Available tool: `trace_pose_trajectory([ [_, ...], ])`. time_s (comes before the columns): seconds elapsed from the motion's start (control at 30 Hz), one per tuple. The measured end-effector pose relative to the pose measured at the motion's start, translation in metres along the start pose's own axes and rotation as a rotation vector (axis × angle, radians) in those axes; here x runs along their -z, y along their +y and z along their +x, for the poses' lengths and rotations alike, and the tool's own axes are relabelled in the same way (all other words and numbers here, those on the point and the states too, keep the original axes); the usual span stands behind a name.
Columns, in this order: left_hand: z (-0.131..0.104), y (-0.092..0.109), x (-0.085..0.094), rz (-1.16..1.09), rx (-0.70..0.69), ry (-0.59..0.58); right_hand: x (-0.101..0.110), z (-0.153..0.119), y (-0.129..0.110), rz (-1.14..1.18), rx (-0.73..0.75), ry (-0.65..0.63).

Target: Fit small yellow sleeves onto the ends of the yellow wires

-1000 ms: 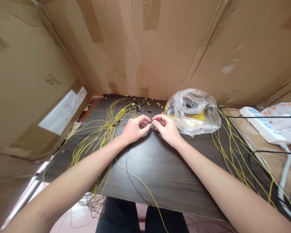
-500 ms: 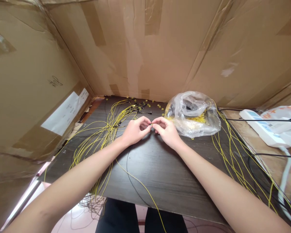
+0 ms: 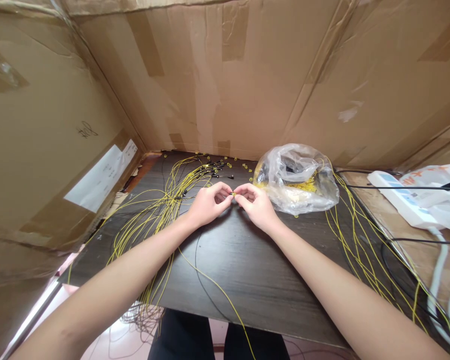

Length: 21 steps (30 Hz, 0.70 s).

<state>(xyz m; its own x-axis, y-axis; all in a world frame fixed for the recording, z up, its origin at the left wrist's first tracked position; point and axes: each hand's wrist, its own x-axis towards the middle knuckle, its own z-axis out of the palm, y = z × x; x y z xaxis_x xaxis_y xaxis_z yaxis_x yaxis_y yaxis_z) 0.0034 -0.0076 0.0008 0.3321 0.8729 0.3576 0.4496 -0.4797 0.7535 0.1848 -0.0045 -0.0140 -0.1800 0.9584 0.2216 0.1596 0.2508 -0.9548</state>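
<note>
My left hand (image 3: 209,204) is closed in a pinch on a thin cable's dark end (image 3: 231,193), mostly hidden by the fingers. Tip to tip with it, my right hand (image 3: 258,205) pinches a small yellow plastic piece (image 3: 234,194). The two parts meet between the fingertips, just above the dark table (image 3: 247,265); how far they overlap is too small to tell. Left of my hands lies a bundle of thin yellow cables (image 3: 165,205) with black connector ends (image 3: 223,176). Loose yellow pieces (image 3: 245,166) are scattered behind my hands.
A clear plastic bag (image 3: 311,200) holding many yellow pieces stands right of my hands. More yellow cables (image 3: 354,240) run down the right side, near a white power strip (image 3: 403,200) and a black cord. Cardboard walls (image 3: 195,75) enclose the back and left.
Both hands stay together in nearly the same place. The yellow piece between the fingertips shows more clearly now. The camera view has shifted slightly.
</note>
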Motion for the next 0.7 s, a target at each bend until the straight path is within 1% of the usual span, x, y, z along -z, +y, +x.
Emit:
trace_pose_trajectory([
  [0.23, 0.0006, -0.0010, 0.0002, -0.003, 0.007, -0.005, 0.0003, 0.0000, -0.0002, 0.016, -0.011, 0.007],
  [0.5, 0.0015, -0.0010, 0.0011, 0.034, -0.006, 0.021, -0.0001, -0.0009, -0.0008, 0.019, 0.000, -0.010],
  [0.7, 0.0007, -0.0004, 0.0013, 0.038, -0.011, 0.040, -0.0021, -0.0024, -0.0027, -0.025, 0.031, -0.009],
])
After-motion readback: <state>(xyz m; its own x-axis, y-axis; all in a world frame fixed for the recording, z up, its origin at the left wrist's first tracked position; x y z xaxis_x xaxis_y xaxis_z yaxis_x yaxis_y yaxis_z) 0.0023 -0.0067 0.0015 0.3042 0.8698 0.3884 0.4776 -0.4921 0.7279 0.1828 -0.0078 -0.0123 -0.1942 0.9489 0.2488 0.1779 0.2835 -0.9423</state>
